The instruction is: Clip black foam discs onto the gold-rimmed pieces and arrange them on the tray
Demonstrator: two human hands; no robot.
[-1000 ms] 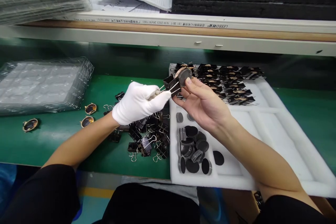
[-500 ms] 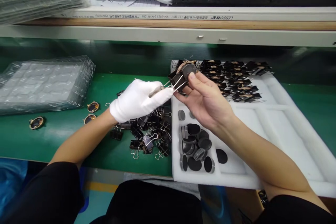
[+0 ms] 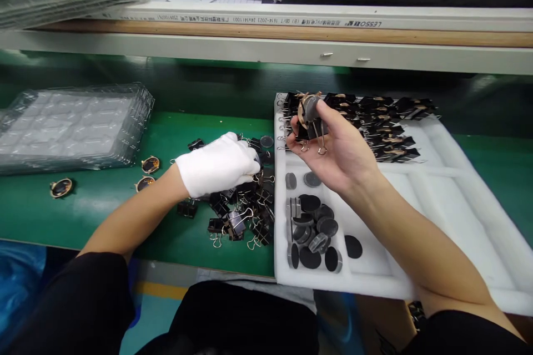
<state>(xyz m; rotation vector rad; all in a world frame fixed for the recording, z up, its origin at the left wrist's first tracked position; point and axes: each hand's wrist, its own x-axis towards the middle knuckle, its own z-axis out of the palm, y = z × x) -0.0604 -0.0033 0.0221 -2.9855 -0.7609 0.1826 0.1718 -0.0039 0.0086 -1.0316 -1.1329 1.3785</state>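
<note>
My bare right hand point(image 3: 335, 150) holds up a gold-rimmed round part like a watch case point(image 3: 303, 111). A grey disc point(image 3: 311, 108) lies against its face under my thumb, and a black binder clip point(image 3: 317, 132) grips them, its wire handles pointing down. My left hand point(image 3: 220, 165), in a white glove, is at a heap of binder clips point(image 3: 237, 222) on the green table. Its fingers are bent round something dark by the fingertips, too hidden to name. Black and grey discs point(image 3: 310, 258) lie in the near left compartment of the white foam tray point(image 3: 395, 288).
Rows of clipped gold-rimmed parts point(image 3: 387, 130) fill the tray's far side. On the left lie loose gold-rimmed parts point(image 3: 61, 187) and a stack of clear plastic trays point(image 3: 75, 127). A shelf edge point(image 3: 208, 44) runs across above the table.
My left hand has let go of the clip's wire handles and moved left and down to the heap. My right hand has moved slightly right, still holding the clipped part.
</note>
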